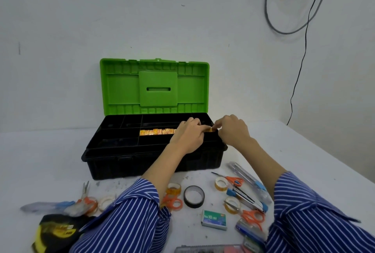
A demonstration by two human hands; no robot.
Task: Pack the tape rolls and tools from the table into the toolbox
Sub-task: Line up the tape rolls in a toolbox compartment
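A black plastic toolbox (129,163) with its bright green lid (154,86) raised stands toward the far edge of the white worktop (284,147), its divided black tray on top; a row of small orange-and-yellow tape rolls (157,132) lies in a middle compartment of that tray; the left hand (189,137) and the right hand (233,131) meet over the right end of the tray, fingers curled, both pinching one small yellowish tape roll (211,129) just above the compartment; nearer the front edge lie a black tape roll (194,196), clear tape rolls (221,184), orange-handled scissors (233,179), a green-and-white box of staples (214,219) and a silver stapler (248,199); both sleeves are blue with white stripes.
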